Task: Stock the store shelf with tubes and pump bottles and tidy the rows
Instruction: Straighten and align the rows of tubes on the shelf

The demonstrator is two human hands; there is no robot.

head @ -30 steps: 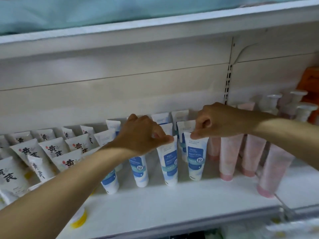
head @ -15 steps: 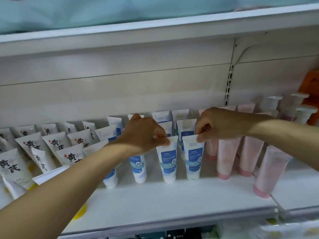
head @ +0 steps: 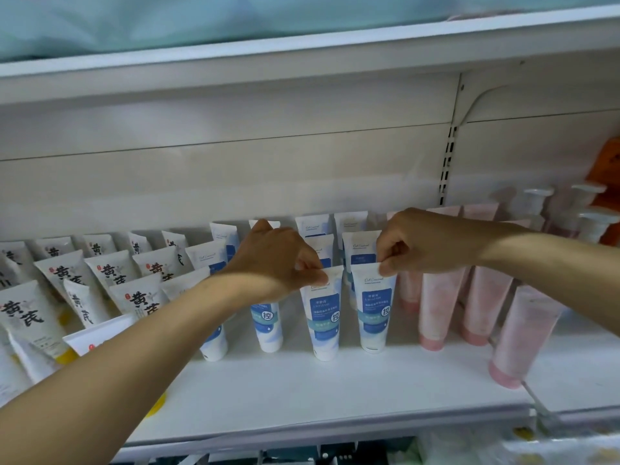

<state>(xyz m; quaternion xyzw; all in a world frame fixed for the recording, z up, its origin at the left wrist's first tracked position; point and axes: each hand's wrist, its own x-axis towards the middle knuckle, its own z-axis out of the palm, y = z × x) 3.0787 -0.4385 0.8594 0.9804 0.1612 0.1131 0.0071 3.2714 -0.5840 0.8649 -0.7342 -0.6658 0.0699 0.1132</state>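
My left hand (head: 278,260) pinches the flat crimped top of one blue-and-white tube (head: 323,317), fingers curled round it; my right hand (head: 416,243) pinches the crimp of the neighbouring tube (head: 375,313) the same way. Both tubes stand cap-down, side by side, near the shelf's (head: 335,391) front edge. They are smooth, glossy plastic, tapering upward. Pink tubes (head: 436,307) stand toward the right end, white tubes with black characters (head: 67,276) toward the left. At the back right are what look like pump bottles (head: 590,223), blurred.
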